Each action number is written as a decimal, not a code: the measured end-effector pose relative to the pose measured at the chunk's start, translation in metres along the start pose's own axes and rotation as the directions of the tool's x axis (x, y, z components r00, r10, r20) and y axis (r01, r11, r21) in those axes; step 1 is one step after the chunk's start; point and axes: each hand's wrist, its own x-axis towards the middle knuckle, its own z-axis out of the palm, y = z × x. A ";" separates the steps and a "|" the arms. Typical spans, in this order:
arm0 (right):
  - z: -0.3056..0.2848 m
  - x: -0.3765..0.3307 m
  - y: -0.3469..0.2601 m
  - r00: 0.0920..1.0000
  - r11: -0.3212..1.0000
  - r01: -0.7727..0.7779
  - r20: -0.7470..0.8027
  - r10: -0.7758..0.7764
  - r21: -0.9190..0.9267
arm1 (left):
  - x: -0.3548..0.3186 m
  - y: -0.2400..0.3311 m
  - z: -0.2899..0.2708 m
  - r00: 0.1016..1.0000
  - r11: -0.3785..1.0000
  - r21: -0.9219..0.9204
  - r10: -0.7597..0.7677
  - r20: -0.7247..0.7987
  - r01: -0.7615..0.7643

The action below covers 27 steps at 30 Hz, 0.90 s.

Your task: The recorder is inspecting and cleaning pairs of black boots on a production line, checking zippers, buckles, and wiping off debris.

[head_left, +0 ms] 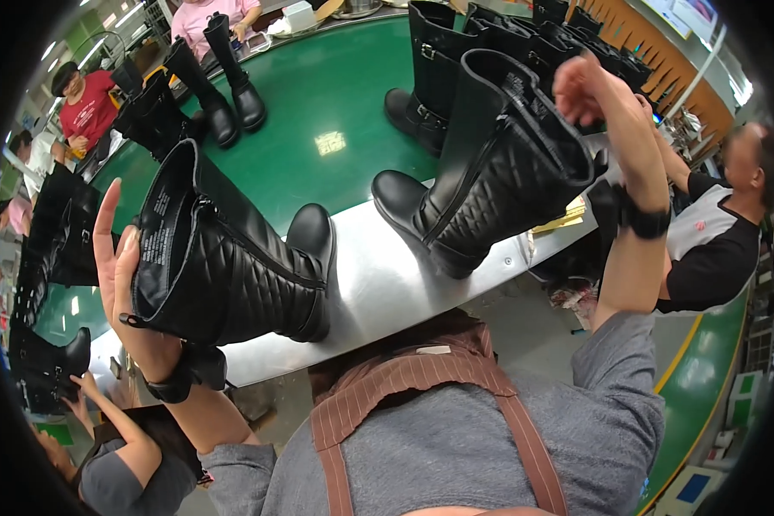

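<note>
1. The left boot (249,275) is stood on the counter (378,284), slanted leftward with its top nearest the left hand (129,288), which is spread wide; whether contact is made cannot be told.
2. The right boot (490,163) is slanted rightward, its top nearest the right hand (581,91), loosely curled, nothing seen held.

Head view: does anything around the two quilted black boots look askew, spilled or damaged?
Nothing looks spilled or plainly damaged. The left quilted boot and right quilted boot seem to lean apart on the metal ledge, though the fisheye lens may exaggerate that. The pale patch on the green table looks like reflected light.
</note>
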 end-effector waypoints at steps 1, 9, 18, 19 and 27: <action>0.006 0.013 -0.005 1.000 0.999 -0.010 0.017 0.011 -0.047 | 0.000 -0.001 -0.002 1.000 1.000 -0.019 0.002 0.007 -0.002; 0.028 0.034 0.024 0.995 0.999 0.050 0.090 -0.050 0.011 | 0.000 -0.007 -0.017 0.998 0.994 -0.095 -0.053 -0.017 0.051; 0.030 0.032 0.031 0.999 0.993 -0.034 -0.001 0.034 0.112 | -0.003 -0.025 -0.023 0.995 0.965 -0.247 -0.084 0.046 0.092; 0.030 0.029 0.031 0.999 0.985 -0.015 0.036 0.009 0.171 | -0.005 -0.032 -0.032 0.996 0.941 -0.327 -0.064 0.068 0.083; 0.061 -0.072 0.079 0.955 0.959 -0.251 0.195 0.224 0.129 | -0.098 -0.106 -0.118 0.937 0.934 -0.100 -0.331 0.116 0.342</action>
